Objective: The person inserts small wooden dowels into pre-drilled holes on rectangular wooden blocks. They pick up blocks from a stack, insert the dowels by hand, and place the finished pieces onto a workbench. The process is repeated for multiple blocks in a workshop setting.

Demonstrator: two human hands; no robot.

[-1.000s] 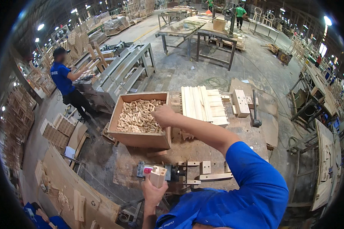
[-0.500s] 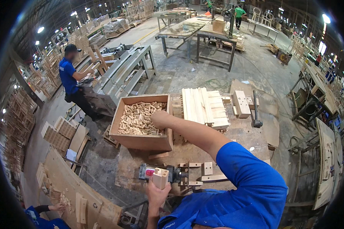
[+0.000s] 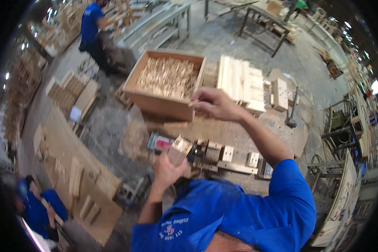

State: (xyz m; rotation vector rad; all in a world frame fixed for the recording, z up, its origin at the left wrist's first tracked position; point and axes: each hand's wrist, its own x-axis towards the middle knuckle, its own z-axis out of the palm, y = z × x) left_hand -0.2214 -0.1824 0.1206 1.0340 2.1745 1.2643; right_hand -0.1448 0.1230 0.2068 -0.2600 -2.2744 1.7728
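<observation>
My left hand (image 3: 169,169) is wrapped round a pale squared wooden block (image 3: 179,152), held tilted up near my body, with holes or notches at its top end. My right hand (image 3: 217,105) hovers at the near right corner of a brown open box (image 3: 159,108). Its fingertips pinch a small wooden dowel (image 3: 192,103). Inside the box lies a heap of short wooden dowels (image 3: 168,79), blurred by motion. Right behind the held block, a grey device with a red patch (image 3: 158,143) sits on the workbench.
Pale wooden slats (image 3: 235,77) lie stacked right of the box. Drilled blocks (image 3: 227,153) and a wooden strip (image 3: 237,168) rest on the bench, with a black-handled metal bar (image 3: 291,113) at right. Co-workers in blue work at far left (image 3: 91,25) and lower left (image 3: 38,210).
My right hand has come out of the dowel box toward me with a dowel in its fingertips. My left hand still holds the block, now slightly higher in view. The whole view has tilted downward.
</observation>
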